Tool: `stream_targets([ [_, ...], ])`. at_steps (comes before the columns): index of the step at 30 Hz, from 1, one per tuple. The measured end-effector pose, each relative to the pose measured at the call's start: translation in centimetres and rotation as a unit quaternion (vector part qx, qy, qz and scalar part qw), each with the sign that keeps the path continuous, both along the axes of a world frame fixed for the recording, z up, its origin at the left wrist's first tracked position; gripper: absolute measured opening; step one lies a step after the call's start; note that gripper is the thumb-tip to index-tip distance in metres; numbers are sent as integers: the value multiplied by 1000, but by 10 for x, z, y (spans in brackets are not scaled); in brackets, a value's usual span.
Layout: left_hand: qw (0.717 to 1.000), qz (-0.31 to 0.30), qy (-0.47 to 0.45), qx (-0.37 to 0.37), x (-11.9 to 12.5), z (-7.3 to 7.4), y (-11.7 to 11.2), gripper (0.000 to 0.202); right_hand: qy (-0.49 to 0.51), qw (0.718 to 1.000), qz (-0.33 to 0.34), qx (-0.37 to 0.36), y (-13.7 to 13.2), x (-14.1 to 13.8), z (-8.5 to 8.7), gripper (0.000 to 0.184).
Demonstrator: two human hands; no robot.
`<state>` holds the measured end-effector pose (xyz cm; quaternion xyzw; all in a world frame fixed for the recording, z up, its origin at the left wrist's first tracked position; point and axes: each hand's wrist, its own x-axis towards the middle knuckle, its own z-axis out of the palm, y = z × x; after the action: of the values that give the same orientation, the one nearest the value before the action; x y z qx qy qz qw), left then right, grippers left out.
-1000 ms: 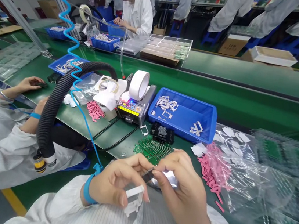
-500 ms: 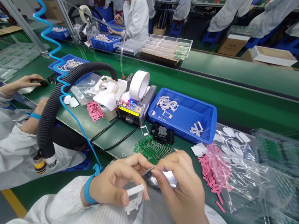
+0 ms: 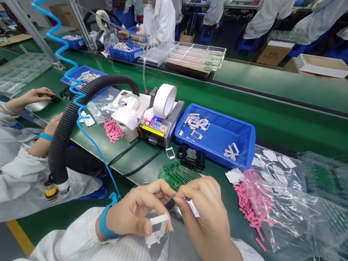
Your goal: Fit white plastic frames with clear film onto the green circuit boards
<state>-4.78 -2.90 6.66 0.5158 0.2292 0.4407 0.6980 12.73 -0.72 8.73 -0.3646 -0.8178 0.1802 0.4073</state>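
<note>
My left hand (image 3: pixel 136 211), with a blue strap at its wrist, is closed on a small white plastic frame (image 3: pixel 156 230), held tilted between thumb and fingers. My right hand (image 3: pixel 206 221) pinches a small dark flat piece (image 3: pixel 170 202) at its upper end, close to my left fingertips. Whether the left fingers also grip that piece I cannot tell. Just beyond the hands lie green circuit boards (image 3: pixel 176 173) in a spread pile. Behind them sits a black holder (image 3: pixel 191 156) with a row of thin pieces. Something shiny behind my right hand is mostly hidden.
A blue bin (image 3: pixel 216 130) holds several white frames. Left of it stands a control box (image 3: pixel 158 128) carrying a tape roll (image 3: pixel 164 100). Pink strips (image 3: pixel 249 204) and clear plastic bags (image 3: pixel 298 213) lie at right. A black hose (image 3: pixel 62 140) and a co-worker's hand (image 3: pixel 39 95) are at left.
The view has shifted slightly, so the bench appears a little further right. Both hands keep their hold, and the dark piece has turned slightly between the fingers.
</note>
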Motion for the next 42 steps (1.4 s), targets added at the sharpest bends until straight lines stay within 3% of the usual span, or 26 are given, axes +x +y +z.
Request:
stream_targets([
  [11,999,-2,-1,-43,1,-5,-2,44,2,1000,-17,-7,-2,4,-6,12],
  [20,1000,-14,16,0,0,-2,1,39,-5,1000,5,-10,-3,3,-6,12],
  [25,1000,-6,21,-16,0,-4,-1,39,-38,999,8,-3,-1,1,-9,14],
  [30,994,22,-12,-105,3,-9,-3,43,-85,996,7,8,1,0,-11,16],
  [34,960,29,-133,-245,7,-9,0,42,-56,996,59,-38,-6,12,-6,14],
  [36,934,31,-191,-301,7,-6,3,38,-48,993,75,-81,-8,25,-13,14],
  [38,916,33,-226,-329,6,-3,4,37,-100,987,73,-106,-8,39,-32,15],
  [42,909,20,-251,-333,5,6,3,38,-293,955,16,-28,-4,60,-80,21],
])
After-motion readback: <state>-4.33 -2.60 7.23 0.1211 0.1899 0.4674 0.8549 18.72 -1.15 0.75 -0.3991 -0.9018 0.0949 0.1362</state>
